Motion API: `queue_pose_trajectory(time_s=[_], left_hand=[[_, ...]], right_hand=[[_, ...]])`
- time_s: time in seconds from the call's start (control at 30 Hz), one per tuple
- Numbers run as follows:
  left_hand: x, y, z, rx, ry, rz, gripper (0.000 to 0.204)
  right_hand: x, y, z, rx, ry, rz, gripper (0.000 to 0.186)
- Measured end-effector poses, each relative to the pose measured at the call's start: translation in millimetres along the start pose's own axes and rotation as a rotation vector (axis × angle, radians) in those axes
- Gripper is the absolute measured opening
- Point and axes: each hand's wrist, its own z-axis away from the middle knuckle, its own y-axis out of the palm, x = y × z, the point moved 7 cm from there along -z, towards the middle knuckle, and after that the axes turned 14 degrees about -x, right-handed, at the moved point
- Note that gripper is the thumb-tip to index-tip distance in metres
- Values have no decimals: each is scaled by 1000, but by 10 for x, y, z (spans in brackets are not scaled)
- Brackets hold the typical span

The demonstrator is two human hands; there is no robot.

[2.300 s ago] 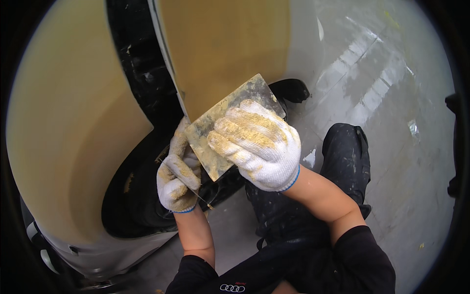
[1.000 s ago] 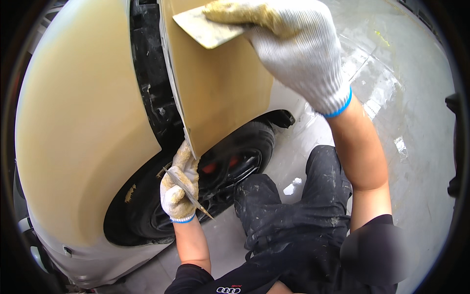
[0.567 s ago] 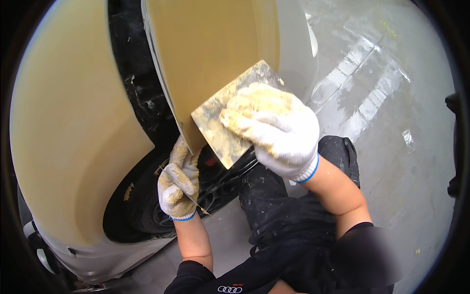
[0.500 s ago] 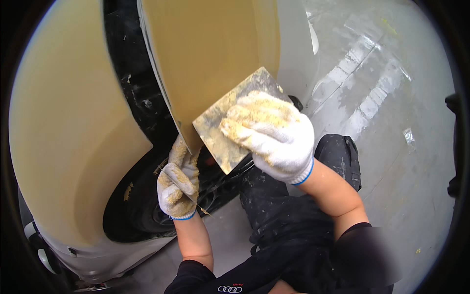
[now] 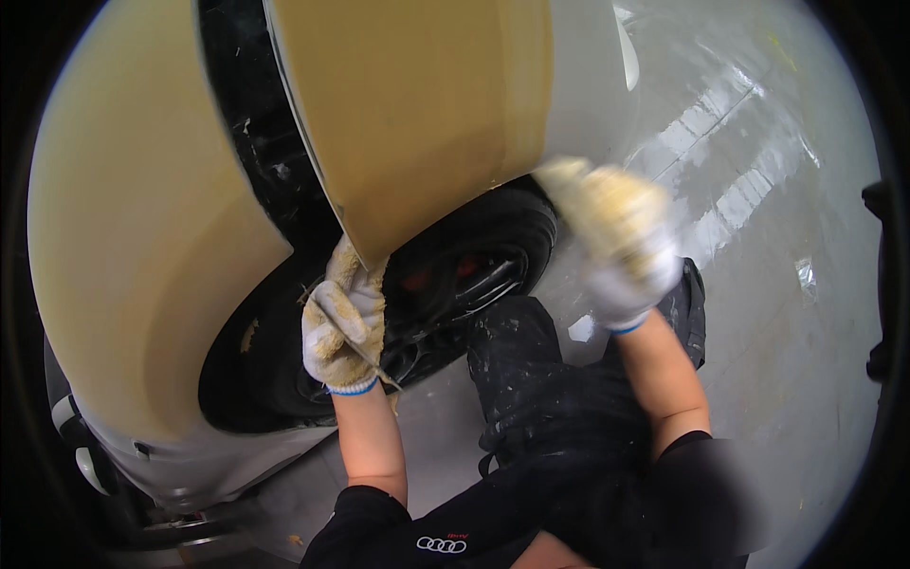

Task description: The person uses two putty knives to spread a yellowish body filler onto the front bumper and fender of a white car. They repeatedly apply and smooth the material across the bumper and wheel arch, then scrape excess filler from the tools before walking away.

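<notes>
My left hand (image 5: 341, 341), in a white glove caked with yellowish putty, is closed round a thin metal scraper (image 5: 370, 360). Its upper fingers reach to the bottom corner of an ochre-coated car door panel (image 5: 408, 104). My right hand (image 5: 630, 242), also gloved, is smeared by motion beside the panel's lower right end, out over the floor. A pale blurred shape at its fingertips looks like the putty-marked square spreader (image 5: 562, 175); its fingers cannot be made out.
A cream-coated rear body panel (image 5: 123, 237) curves down the left, with a black gap (image 5: 246, 123) beside the door. The black wheel (image 5: 493, 247) sits behind my left hand. My dark-trousered knees (image 5: 512, 351) are below it. Grey tiled floor (image 5: 777, 360) spreads to the right.
My right hand went high over the panel, came down before the wheel with the spreader, and has now swung rightward, away from my left hand. My left hand stays at the panel's corner.
</notes>
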Motion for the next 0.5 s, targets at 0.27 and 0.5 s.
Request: queue_pose_trajectory(time_s=[0.27,0.5], left_hand=[[5,28,10,-65,12,78,29],[20,-33,31,-117,1,75,29]], right_hand=[[376,606,-1759,127,-247,212,29],[910,1308,-2214,312,-576,126,32]])
